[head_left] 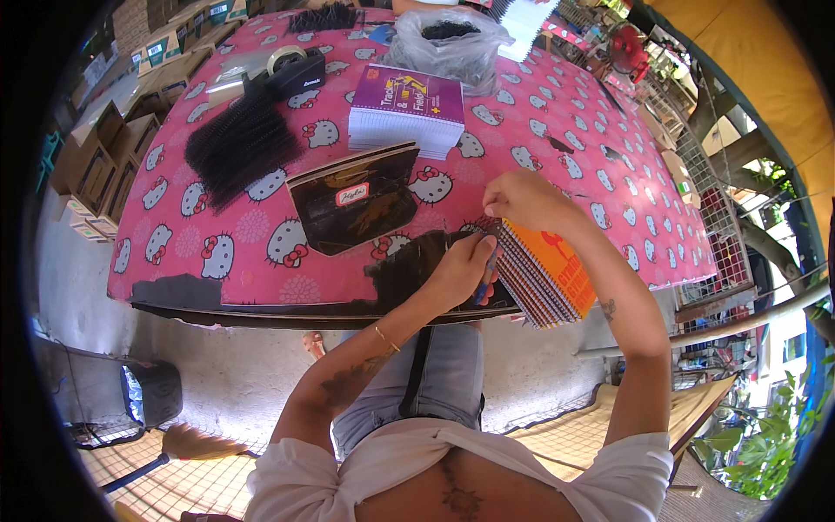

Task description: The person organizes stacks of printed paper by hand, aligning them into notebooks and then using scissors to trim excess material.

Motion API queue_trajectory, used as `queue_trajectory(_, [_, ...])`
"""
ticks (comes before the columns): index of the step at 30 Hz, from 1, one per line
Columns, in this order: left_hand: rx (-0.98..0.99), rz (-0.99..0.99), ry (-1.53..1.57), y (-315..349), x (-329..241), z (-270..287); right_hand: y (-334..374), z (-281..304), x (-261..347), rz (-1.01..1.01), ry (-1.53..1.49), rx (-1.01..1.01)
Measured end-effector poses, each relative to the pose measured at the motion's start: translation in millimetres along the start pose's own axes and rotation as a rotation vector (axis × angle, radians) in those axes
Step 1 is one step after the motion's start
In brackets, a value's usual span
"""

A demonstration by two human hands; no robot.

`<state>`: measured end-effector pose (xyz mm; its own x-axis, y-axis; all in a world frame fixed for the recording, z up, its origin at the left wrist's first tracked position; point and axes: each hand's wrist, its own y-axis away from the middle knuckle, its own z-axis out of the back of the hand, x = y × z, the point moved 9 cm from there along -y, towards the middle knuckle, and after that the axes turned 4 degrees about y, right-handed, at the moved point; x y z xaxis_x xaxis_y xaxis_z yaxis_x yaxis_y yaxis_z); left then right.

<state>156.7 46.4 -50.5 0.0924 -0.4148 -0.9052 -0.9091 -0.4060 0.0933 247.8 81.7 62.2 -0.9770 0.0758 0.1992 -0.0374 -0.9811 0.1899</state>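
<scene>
A stack of coil-bound booklets with orange covers [557, 270] lies at the table's near edge, its row of spiral bindings facing left. My left hand [470, 261] is closed around a slim blue-handled tool [484, 289] beside that bound edge; its working end is mostly hidden. Just above the stack's far corner, my right hand [526, 202] has its fingers pinched together. Anything between those fingertips is too small to make out. Left of my hands stands an open-topped black box [352, 209] with a small label.
Purple-covered booklets [404, 109] form a stack farther back. Loose black plastic coils [239, 148] lie at the left, near a tape dispenser [291, 70]. A clear plastic bag [444, 52] holds dark coils. Cardboard boxes [104, 165] stand beyond the pink patterned table [335, 283].
</scene>
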Motion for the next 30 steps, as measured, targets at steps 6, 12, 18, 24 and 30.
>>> queue_trajectory(6, [-0.055,0.003,-0.055,15.0,14.0,6.4,1.2,1.4,0.2,-0.015,-0.013,-0.061])
queue_trajectory(12, [-0.024,0.122,0.0,4.8,19.4,7.7,-4.4,-3.1,14.7,0.054,0.102,-0.021])
queue_trajectory(18, [-0.044,0.11,-0.05,4.1,16.8,7.1,-6.2,-7.3,9.2,0.023,0.151,0.007])
queue_trajectory(24, [-0.073,0.066,-0.065,0.7,15.1,9.1,-8.1,-8.4,5.9,0.004,0.157,0.016])
queue_trajectory(30, [-0.034,0.051,-0.073,3.5,14.4,1.9,-7.4,-9.9,-0.5,0.058,0.118,-0.059])
